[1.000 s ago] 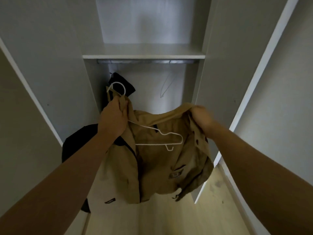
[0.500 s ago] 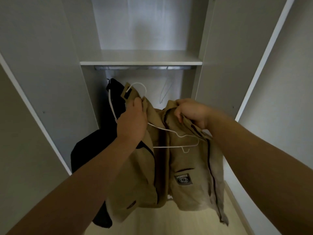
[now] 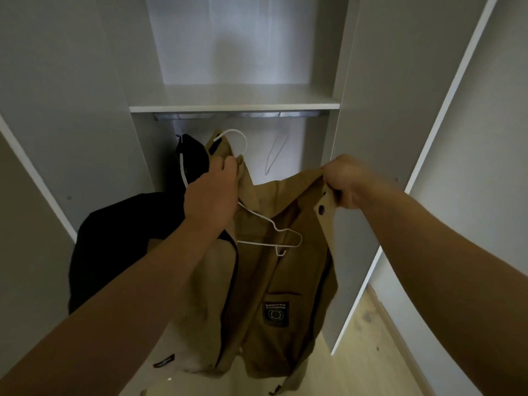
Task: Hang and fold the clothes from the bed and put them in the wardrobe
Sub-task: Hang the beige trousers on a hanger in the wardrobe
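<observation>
So both forearms reach in from the bottom of the view, and between them hangs a tan jacket (image 3: 257, 281), held up in the air right in front of the open wardrobe (image 3: 371, 110). It's not on the rail yet. Down to the right there's a strip of pale wood floor (image 3: 365, 352).

The left hand (image 3: 210, 195) has its fingers (image 3: 228, 164) curled tight around the neck of a white hanger (image 3: 274, 230), bunching the jacket's collar in with it. The hook sticks up above the knuckles. The right hand (image 3: 344, 181) has its fingers (image 3: 333, 185) pinched on the front edge of the jacket, just above a dark snap button, and pulls that side open. So you can see one arm of the hanger lying bare against the lining, not tucked into the shoulder. Lower down inside is a dark square label; I can't read it.

Just behind the left arm a black garment (image 3: 114, 238) hangs at the left side of the wardrobe. Farther back, an empty thin wire hanger (image 3: 275, 152) hangs from the metal rail (image 3: 237, 115), which runs right under a white shelf (image 3: 234, 102).
</observation>
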Available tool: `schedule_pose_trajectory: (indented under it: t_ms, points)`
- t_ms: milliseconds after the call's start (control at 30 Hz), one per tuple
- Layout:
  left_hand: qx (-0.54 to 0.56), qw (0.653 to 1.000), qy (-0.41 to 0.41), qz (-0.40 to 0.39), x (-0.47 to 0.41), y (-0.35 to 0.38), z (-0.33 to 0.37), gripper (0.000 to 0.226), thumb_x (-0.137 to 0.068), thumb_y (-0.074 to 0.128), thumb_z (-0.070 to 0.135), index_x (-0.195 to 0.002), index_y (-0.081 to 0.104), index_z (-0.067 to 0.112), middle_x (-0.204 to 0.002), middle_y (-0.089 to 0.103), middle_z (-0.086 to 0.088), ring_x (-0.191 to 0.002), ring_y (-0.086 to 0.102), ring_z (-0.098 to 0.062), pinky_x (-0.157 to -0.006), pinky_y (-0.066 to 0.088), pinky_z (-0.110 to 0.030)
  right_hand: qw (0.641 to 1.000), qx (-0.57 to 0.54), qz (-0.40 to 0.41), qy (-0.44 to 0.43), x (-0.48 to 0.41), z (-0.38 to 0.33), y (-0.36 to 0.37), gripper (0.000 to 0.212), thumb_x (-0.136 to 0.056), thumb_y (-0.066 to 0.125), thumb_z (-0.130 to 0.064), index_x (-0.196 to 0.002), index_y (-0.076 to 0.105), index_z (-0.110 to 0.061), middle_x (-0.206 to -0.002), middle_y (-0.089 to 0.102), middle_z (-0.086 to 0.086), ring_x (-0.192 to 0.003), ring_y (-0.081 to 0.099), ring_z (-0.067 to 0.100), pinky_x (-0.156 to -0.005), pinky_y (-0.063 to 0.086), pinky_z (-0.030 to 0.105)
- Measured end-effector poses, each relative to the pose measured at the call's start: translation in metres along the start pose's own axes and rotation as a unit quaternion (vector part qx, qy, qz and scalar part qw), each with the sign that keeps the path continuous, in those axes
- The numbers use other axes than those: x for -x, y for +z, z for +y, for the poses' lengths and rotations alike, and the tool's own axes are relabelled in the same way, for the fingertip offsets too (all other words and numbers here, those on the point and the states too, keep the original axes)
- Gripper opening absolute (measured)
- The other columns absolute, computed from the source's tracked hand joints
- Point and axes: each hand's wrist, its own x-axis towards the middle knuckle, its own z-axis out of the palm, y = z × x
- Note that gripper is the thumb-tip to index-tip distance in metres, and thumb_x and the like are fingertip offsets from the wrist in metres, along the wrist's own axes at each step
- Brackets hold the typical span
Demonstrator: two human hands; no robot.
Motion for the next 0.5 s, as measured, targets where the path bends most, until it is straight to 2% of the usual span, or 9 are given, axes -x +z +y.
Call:
schedule_pose_trajectory:
  t_ms: [100,233,367,433,500]
  points:
    - [-0.002,1.000,0.008,0.021,-0.005,-0.001,-0.014,0.004,-0.100,0.050,0.007,-0.096,0.049,0.009,-0.096,0.055,-0.016,-0.054,0.035,-0.017,-0.045,0.018,-0.026,0.997,0.062,0.045,-0.020,-0.009,-0.002,0.004,0.016,-0.096,0.048,-0.005,-0.082,0.056,-0.009,-0.076,0.052,0.010,-0.073,0.056,0.024,-0.064,0.049,0.036]
    - [0.052,0.996,-0.047,0.053,-0.013,-0.006,-0.033,0.008,-0.102,0.045,0.005,-0.099,0.053,0.006,-0.096,0.054,-0.018,-0.057,0.037,-0.020,-0.047,0.033,-0.035,0.995,0.063,0.073,-0.016,-0.019,-0.002,0.007,0.010,-0.095,0.049,-0.004,-0.099,0.057,-0.007,-0.087,0.056,0.012,-0.078,0.060,0.026,-0.061,0.051,0.035]
    - [0.064,0.998,-0.002,0.027,-0.007,0.008,-0.029,0.008,-0.101,0.044,0.006,-0.098,0.051,0.008,-0.094,0.053,-0.015,-0.059,0.036,-0.015,-0.046,0.016,-0.027,0.998,-0.001,0.055,0.001,-0.021,-0.008,0.025,0.012,-0.098,0.049,-0.004,-0.089,0.056,-0.009,-0.083,0.055,0.011,-0.075,0.060,0.023,-0.071,0.056,0.038]
    - [0.078,0.997,-0.007,0.015,-0.007,0.017,-0.024,0.008,-0.101,0.043,0.008,-0.099,0.050,0.009,-0.097,0.053,-0.013,-0.062,0.038,-0.015,-0.047,0.015,-0.026,0.998,-0.050,0.041,0.006,-0.020,-0.013,0.031,0.013,-0.099,0.046,-0.002,-0.090,0.055,-0.008,-0.080,0.053,0.009,-0.069,0.058,0.021,-0.061,0.055,0.033]
    - [0.100,0.995,-0.023,-0.005,-0.009,0.028,-0.015,0.007,-0.102,0.043,0.010,-0.104,0.051,0.009,-0.103,0.054,-0.013,-0.064,0.043,-0.018,-0.049,0.025,-0.028,0.996,-0.080,0.030,0.002,-0.020,-0.017,0.036,0.011,-0.099,0.044,-0.001,-0.095,0.053,-0.007,-0.078,0.050,0.008,-0.064,0.055,0.019,-0.048,0.051,0.029]
